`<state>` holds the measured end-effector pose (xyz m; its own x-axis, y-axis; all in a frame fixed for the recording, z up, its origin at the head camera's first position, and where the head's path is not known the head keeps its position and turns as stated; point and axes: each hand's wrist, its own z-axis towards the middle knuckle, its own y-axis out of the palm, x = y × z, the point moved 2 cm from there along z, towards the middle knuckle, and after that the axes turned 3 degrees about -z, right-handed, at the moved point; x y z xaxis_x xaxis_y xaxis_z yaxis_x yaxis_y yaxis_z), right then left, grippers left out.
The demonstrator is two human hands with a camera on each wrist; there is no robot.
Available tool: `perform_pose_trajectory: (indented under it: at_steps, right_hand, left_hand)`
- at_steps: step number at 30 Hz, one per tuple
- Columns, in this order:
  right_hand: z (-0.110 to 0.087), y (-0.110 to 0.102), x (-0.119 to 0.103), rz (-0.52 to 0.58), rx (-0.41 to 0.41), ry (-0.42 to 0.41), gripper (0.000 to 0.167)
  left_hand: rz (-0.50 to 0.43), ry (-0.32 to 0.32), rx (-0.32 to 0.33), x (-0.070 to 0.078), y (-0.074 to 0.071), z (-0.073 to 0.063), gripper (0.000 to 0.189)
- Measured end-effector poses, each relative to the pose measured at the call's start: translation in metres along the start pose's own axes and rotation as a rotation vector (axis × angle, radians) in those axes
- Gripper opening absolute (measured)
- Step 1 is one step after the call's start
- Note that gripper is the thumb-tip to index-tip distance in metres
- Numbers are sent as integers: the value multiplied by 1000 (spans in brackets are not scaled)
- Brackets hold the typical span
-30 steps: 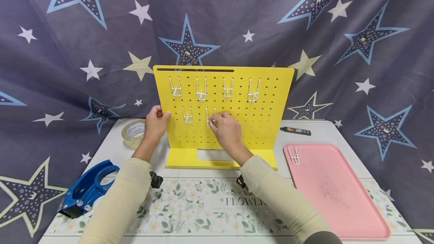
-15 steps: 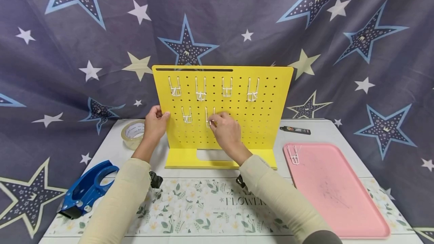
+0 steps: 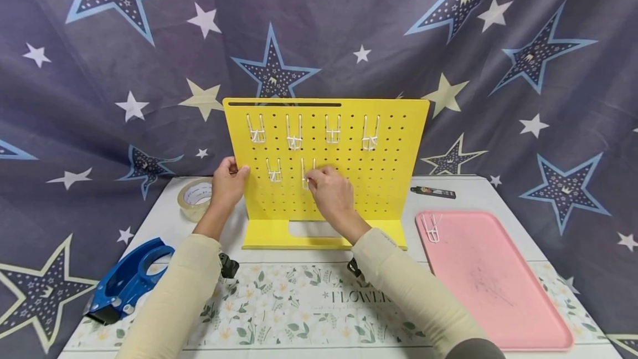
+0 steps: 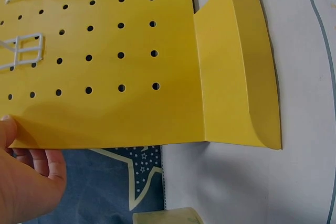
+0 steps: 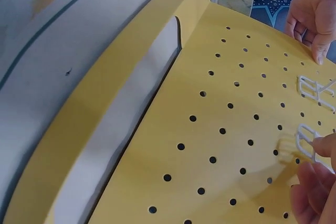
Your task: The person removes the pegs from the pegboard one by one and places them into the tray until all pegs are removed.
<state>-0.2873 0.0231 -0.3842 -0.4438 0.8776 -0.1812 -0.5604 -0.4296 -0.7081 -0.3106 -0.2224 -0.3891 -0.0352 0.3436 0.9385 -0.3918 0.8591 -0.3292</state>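
Observation:
A yellow pegboard stands upright on its own base. My left hand grips its left edge, thumb on the front and the other fingers curled behind, as the left wrist view shows. Lower on the board, my right hand pinches a white wire hook between thumb and fingers. The upper ends of that hook are at the board's holes, and my fingers hide part of its lower end. To its left hangs another white hook. Several more hooks hang in a row along the top.
A pink tray lies at the right with white wire hooks in its far left corner. Behind it is a black marker-like object. At the left are a tape roll and a blue tape dispenser. A star-patterned curtain hangs behind.

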Motion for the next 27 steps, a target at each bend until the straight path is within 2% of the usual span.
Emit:
perform_pose_trajectory:
  at_steps: [10, 27]
  right_hand:
    - [-2, -2, 0, -22, -4, -18, 8]
    - [-2, -7, 0, -41, 73, -83, 7]
  left_hand:
    - [1, 0, 2, -1, 0, 1, 29]
    - [20, -4, 7, 1, 0, -1, 28]
